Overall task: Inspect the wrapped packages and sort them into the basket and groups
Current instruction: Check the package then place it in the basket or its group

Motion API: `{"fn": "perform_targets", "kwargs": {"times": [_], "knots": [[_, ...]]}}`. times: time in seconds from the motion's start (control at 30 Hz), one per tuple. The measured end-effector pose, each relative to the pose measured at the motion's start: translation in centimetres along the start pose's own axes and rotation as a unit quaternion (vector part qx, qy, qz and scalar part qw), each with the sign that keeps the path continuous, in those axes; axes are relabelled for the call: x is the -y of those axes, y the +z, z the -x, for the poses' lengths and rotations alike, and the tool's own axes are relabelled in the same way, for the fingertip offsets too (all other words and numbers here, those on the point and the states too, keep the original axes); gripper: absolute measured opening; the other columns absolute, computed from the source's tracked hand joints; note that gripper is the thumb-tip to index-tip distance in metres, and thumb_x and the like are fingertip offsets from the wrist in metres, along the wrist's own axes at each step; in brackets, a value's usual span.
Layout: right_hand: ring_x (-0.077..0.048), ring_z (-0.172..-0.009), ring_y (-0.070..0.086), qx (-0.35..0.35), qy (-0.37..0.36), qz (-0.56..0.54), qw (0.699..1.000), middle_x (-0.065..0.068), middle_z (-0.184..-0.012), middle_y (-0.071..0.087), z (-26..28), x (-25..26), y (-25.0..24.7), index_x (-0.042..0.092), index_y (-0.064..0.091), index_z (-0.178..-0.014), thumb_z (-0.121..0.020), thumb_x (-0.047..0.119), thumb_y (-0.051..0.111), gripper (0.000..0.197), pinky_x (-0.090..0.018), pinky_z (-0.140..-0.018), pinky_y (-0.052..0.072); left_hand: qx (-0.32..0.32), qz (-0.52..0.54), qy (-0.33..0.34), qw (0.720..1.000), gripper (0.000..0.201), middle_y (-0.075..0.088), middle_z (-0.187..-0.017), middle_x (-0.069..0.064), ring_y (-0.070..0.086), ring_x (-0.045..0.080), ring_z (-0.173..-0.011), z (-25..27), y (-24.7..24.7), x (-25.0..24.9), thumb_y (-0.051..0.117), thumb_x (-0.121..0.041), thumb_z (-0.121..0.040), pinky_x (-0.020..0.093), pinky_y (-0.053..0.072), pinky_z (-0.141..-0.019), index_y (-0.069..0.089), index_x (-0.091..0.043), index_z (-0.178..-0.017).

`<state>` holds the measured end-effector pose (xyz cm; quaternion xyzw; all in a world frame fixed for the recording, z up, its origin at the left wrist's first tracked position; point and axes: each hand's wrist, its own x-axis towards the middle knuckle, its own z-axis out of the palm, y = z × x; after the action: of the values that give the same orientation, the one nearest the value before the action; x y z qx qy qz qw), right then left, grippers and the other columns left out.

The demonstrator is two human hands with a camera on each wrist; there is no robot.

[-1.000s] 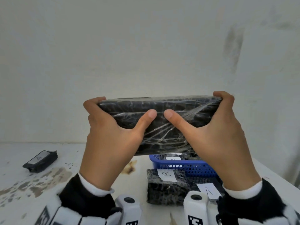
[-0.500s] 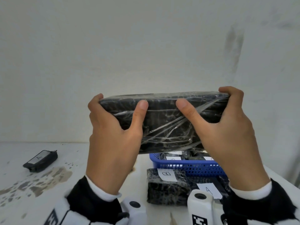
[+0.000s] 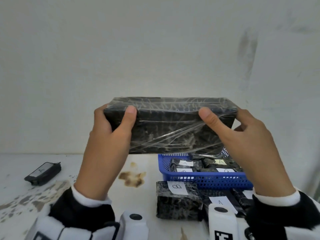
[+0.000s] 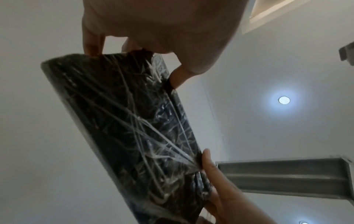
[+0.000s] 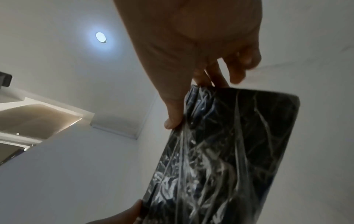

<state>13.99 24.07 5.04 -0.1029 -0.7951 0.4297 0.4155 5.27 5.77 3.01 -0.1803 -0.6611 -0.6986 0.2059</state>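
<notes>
Both hands hold a long black package wrapped in clear film (image 3: 170,125) up in front of the wall, above the table. My left hand (image 3: 110,135) grips its left end, thumb on the near face, fingers behind. My right hand (image 3: 242,137) grips its right end the same way. No label shows on the faces turned to me. The wrist views show the same package (image 4: 126,125) (image 5: 220,159) from below against the ceiling. Below it stands a blue basket (image 3: 206,181) with several labelled packages inside.
A package labelled B (image 3: 178,200) and one labelled A (image 3: 220,202) lie before the basket. A small black labelled package (image 3: 42,173) lies at the table's far left. Brown stains (image 3: 132,177) mark the white table. The wall stands close behind.
The package has turned, its top edge tipping toward me so a top face now shows. Both thumbs have slid outward toward the ends.
</notes>
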Motion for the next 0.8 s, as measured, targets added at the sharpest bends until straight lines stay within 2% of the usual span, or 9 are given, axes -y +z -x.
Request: {"fn": "perform_targets", "kwargs": {"times": [0.07, 0.1, 0.17, 0.27, 0.37, 0.47, 0.53, 0.7, 0.8], "knots": [[-0.006, -0.068, 0.056, 0.016, 0.0, 0.007, 1.0, 0.015, -0.079, 0.058, -0.1, -0.2, 0.0, 0.055, 0.057, -0.088, -0.065, 0.079, 0.053, 0.034, -0.022, -0.062, 0.038, 0.004, 0.004, -0.006, 1.0, 0.032, 0.06, -0.096, -0.021, 0.059, -0.011, -0.077, -0.1, -0.4, -0.1, 0.054, -0.05, -0.09, 0.016, 0.045, -0.061, 0.048, -0.034, -0.118], [-0.01, -0.068, 0.06, 0.018, -0.006, 0.008, 1.0, 0.015, -0.083, 0.063, -0.1, -0.4, 0.0, 0.058, 0.058, -0.094, -0.066, 0.079, 0.054, 0.036, -0.025, -0.064, 0.042, 0.007, 0.004, -0.002, 1.0, 0.031, 0.061, -0.097, -0.022, 0.059, -0.013, -0.074, -0.2, -0.6, -0.1, 0.055, -0.049, -0.091, 0.015, 0.044, -0.058, 0.049, -0.035, -0.118], [-0.013, -0.075, 0.065, 0.016, -0.021, -0.002, 1.0, 0.013, -0.107, 0.071, -0.3, -0.8, -0.2, 0.057, 0.059, -0.118, -0.064, 0.081, 0.057, 0.059, -0.031, -0.074, 0.052, 0.006, 0.01, 0.012, 1.0, 0.033, 0.064, -0.099, -0.024, 0.06, -0.014, -0.082, -0.5, -1.0, -0.2, 0.056, -0.049, -0.091, 0.019, 0.044, -0.07, 0.053, -0.034, -0.121], [-0.004, -0.059, 0.069, 0.017, -0.012, -0.033, 0.999, 0.008, -0.126, 0.068, -0.3, -0.8, -0.3, 0.049, 0.048, -0.139, -0.07, 0.075, 0.056, 0.074, -0.015, -0.063, 0.048, 0.005, 0.028, 0.028, 0.999, 0.046, 0.068, -0.1, -0.024, 0.062, -0.004, -0.099, -1.0, -1.5, -0.3, 0.058, -0.059, -0.083, 0.03, 0.046, -0.092, 0.059, -0.033, -0.121], [-0.006, -0.068, 0.073, 0.029, -0.021, -0.079, 0.996, 0.026, -0.12, 0.064, -0.5, -1.0, -0.4, 0.047, 0.055, -0.131, -0.073, 0.065, 0.062, 0.061, -0.016, -0.064, 0.05, 0.008, 0.026, 0.036, 0.999, 0.04, 0.069, -0.097, -0.023, 0.063, 0.0, -0.098, -1.2, -1.4, 0.0, 0.061, -0.05, -0.081, 0.034, 0.046, -0.096, 0.06, -0.033, -0.118], [-0.013, -0.074, 0.076, 0.016, -0.025, -0.108, 0.994, 0.02, -0.118, 0.066, -0.8, -1.4, -0.5, 0.041, 0.059, -0.123, -0.077, 0.058, 0.063, 0.049, -0.028, -0.076, 0.058, 0.021, 0.015, 0.044, 0.999, 0.018, 0.071, -0.097, -0.023, 0.065, 0.003, -0.1, -1.3, -1.4, 0.3, 0.058, -0.048, -0.086, 0.039, 0.046, -0.1, 0.063, -0.045, -0.103], [-0.015, -0.07, 0.076, 0.012, -0.03, -0.116, 0.993, 0.014, -0.117, 0.068, -0.9, -1.4, -0.7, 0.041, 0.059, -0.119, -0.083, 0.05, 0.065, 0.038, -0.038, -0.083, 0.057, 0.029, 0.005, 0.055, 0.998, 0.019, 0.071, -0.098, -0.02, 0.065, 0.009, -0.102, -1.3, -1.4, 0.3, 0.05, -0.047, -0.085, 0.046, 0.046, -0.102, 0.065, -0.052, -0.094], [-0.014, -0.074, 0.075, 0.012, -0.027, -0.152, 0.988, 0.003, -0.105, 0.073, -1.3, -1.5, -1.0, 0.035, 0.058, -0.107, -0.094, 0.036, 0.06, 0.013, -0.044, -0.081, 0.06, -0.005, 0.036, 0.069, 0.997, 0.02, 0.07, -0.103, -0.013, 0.065, 0.013, -0.102, -1.5, -1.5, 0.2, 0.05, -0.046, -0.083, 0.05, 0.048, -0.101, 0.066, -0.045, -0.096], [-0.008, -0.079, 0.072, 0.019, -0.051, -0.142, 0.988, 0.013, -0.096, 0.07, -1.1, -1.4, -1.0, 0.038, 0.061, -0.101, -0.095, 0.037, 0.057, 0.007, -0.04, -0.079, 0.062, -0.018, 0.037, 0.075, 0.996, 0.018, 0.068, -0.108, -0.01, 0.064, 0.017, -0.108, -1.4, -1.5, 0.1, 0.051, -0.049, -0.083, 0.051, 0.048, -0.1, 0.063, -0.042, -0.093]]}}
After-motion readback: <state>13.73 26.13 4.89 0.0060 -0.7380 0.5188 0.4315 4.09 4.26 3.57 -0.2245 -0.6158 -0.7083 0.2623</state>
